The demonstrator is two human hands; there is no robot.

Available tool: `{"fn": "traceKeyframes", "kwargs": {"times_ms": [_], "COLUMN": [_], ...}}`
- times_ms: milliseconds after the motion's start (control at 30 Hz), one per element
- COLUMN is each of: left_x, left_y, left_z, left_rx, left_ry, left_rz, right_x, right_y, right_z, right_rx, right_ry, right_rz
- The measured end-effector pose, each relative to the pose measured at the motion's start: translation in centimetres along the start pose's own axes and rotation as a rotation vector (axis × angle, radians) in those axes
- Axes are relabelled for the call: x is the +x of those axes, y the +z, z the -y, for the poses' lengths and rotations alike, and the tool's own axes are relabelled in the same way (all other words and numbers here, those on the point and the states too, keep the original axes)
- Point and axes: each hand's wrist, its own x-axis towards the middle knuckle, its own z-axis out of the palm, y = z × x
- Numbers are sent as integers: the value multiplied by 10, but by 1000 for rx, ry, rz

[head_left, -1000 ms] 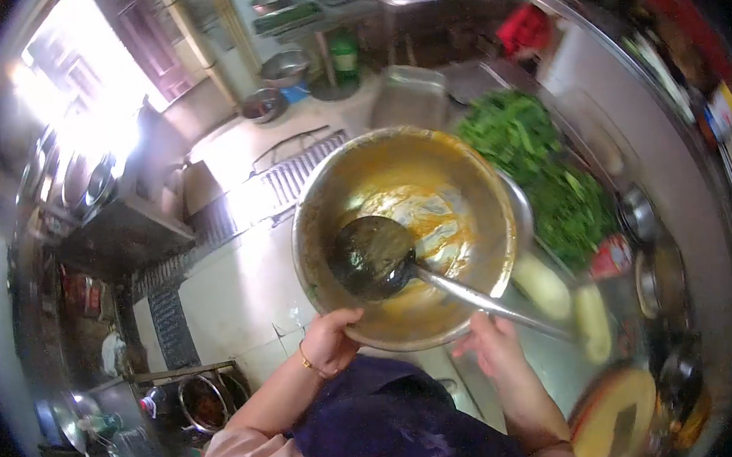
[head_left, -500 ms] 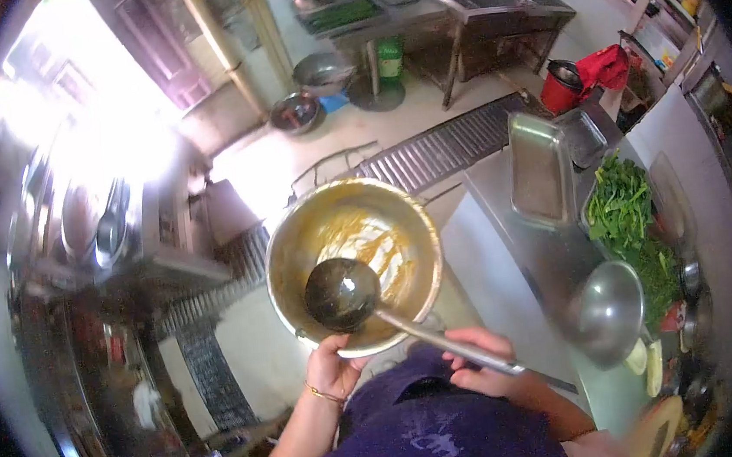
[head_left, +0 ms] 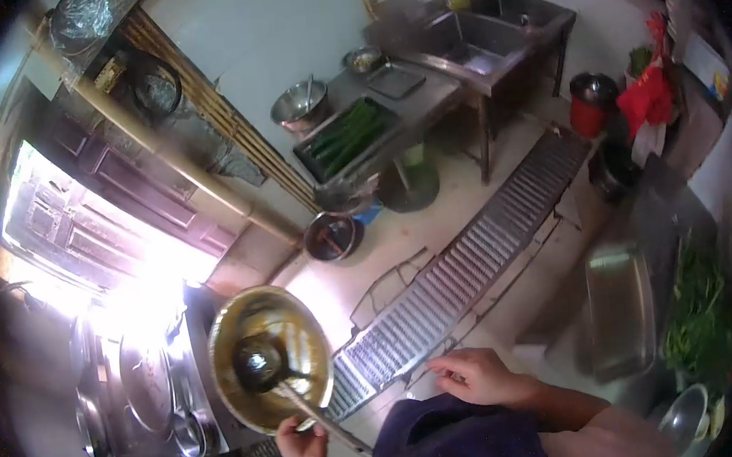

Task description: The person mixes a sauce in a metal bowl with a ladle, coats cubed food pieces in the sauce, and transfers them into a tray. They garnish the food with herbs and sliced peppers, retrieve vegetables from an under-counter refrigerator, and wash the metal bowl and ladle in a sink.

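My left hand [head_left: 302, 445] grips the lower rim of a large metal bowl [head_left: 308, 338], which is smeared inside with yellowish-brown residue. Inside the bowl rests a dark ladle [head_left: 258, 362], its long handle leaning over the rim beside my left hand and pointing toward the apron. My right hand [head_left: 476, 375] is off the bowl and the ladle, held over the floor in front of the apron, empty, with its fingers apart and slightly curled.
A floor grate [head_left: 465, 263] runs diagonally ahead. Behind it stand a sink [head_left: 476, 45], a tray of green vegetables [head_left: 345, 139] and a basin on the floor [head_left: 332, 237]. Pans [head_left: 146, 383] lie at left; leafy greens [head_left: 701, 330] and a metal tray [head_left: 621, 302] at right.
The view has turned toward the door and sink. The bowl with the ladle has moved to the left in my left hand. My right hand has let go of the ladle's handle.
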Motion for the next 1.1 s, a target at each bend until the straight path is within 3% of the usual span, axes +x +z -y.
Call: {"fn": "traceKeyframes", "kwargs": {"times_ms": [67,200,400,467,533,567,733,800,867,967,1033,1100], "left_x": [35,127,303,340,374,389,416,415,470,483,481,494], "left_y": [38,122,295,373,442,474,643,698,710,739,760,763], "left_z": [-19,-28,-16,6,35,48,146,192,239,294,315,333], "left_rx": [-35,-97,47,-105,-54,21,70,83,52,201,259,195], "left_ry": [21,126,-21,-318,-372,-493,-890,-871,-904,-682,-560,-577], "left_rz": [104,79,321,629,677,768,632,574,665,556,446,453], "right_x": [44,108,164,177,199,210,228,231,240,273,327,397], "right_y": [-22,-60,-106,-129,-156,-171,-252,-289,-345,-445,-513,-577], "right_z": [-18,-81,-179,-196,-199,-201,-259,-299,-342,-420,-432,-446], "right_rx": [-72,-134,-113,-245,-317,-353,-267,-218,-214,-326,-327,-375], "right_ry": [10,55,338,417,450,458,642,702,714,562,511,365], "right_rz": [25,-46,-455,-493,-546,-575,-885,-932,-913,-858,-816,-724]}}
